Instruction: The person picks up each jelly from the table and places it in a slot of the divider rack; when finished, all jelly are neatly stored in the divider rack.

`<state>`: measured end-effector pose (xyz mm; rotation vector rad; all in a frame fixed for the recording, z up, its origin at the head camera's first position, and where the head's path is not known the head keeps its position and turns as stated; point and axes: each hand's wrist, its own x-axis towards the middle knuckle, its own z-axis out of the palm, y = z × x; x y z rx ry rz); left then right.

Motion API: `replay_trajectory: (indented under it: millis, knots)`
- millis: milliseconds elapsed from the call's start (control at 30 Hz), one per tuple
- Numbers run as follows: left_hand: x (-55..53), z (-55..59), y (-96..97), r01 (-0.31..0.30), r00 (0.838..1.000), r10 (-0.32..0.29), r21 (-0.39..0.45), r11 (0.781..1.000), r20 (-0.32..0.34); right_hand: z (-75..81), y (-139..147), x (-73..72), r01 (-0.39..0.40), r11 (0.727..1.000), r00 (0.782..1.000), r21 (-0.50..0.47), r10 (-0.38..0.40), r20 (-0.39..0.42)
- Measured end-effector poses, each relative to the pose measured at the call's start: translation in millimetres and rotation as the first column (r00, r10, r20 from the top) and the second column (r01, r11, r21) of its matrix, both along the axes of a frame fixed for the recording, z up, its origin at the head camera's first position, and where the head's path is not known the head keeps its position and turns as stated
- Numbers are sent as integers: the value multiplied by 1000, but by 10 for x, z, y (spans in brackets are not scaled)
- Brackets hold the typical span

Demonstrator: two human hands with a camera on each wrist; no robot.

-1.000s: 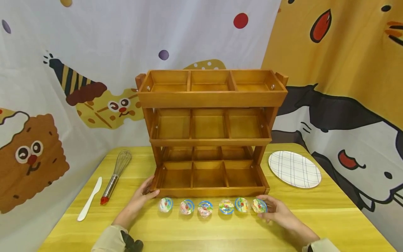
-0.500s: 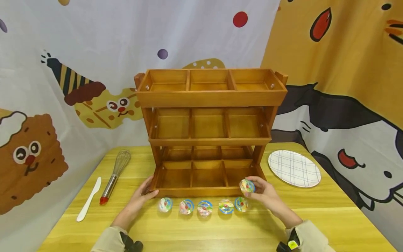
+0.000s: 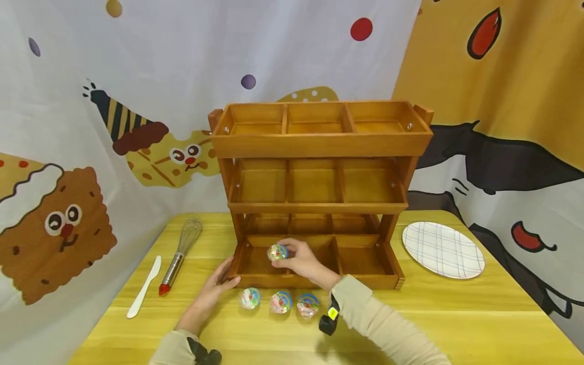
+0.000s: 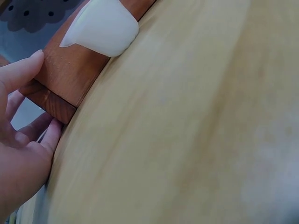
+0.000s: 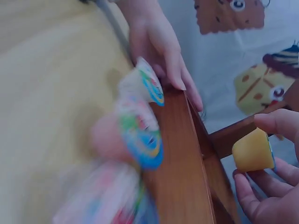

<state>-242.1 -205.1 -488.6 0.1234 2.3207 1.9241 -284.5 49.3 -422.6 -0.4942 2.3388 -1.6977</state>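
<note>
My right hand (image 3: 298,259) pinches a jelly cup (image 3: 278,252) over the bottom tier of a wooden rack (image 3: 319,281), at its left compartment. In the right wrist view this jelly cup (image 5: 254,151) has a yellow body and lies tilted between thumb and fingers. My left hand (image 3: 212,289) grips the rack's front left corner, thumb on the front board, fingers round the side. Three more jelly cups stand in a row before the rack: a white jelly cup (image 3: 250,298) and two pinkish ones, the middle jelly cup (image 3: 281,302) and the right jelly cup (image 3: 307,305).
To the left lie a whisk (image 3: 181,253) and a white plastic knife (image 3: 145,288). A checked plate (image 3: 442,249) lies to the right of the rack. The rack's upper tiers overhang the bottom one. My right sleeve (image 3: 365,309) covers part of the table front.
My right hand has picked up the rightmost jelly cup and carried it left across the rack's front to the left compartment. The left hand stays at the corner. The head view has shifted slightly.
</note>
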Motion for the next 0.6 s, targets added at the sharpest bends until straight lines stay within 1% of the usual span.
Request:
replay_trajectory:
  millis: [67,100,133,267,367,433,600]
  knots:
    - [-17,-11,-10,-12,1000,12,1,1000,-7,-30,-193,-116,17,1000,1000,-10,-17,9]
    - [-19,-17,-16,-18,1000,18,0,1000,-7,-62,-282,-168,31,999,999,-6,-31,11]
    - [-13,-47,-11,-20,1000,20,-1,1000,3,-115,-351,-192,58,998,998,4,-58,9]
    - [35,-134,-6,-37,999,37,1,999,25,-323,-577,-232,143,987,990,75,-143,-1]
    - [60,-160,-1,-39,999,40,-4,999,16,-423,-685,-253,164,978,986,127,-165,-2]
    - [55,-158,7,-34,999,34,-7,999,2,-452,-732,-285,173,974,985,145,-172,-14]
    - [-6,-112,6,-44,998,44,-3,999,-37,-433,-819,-417,205,965,979,163,-200,-48]
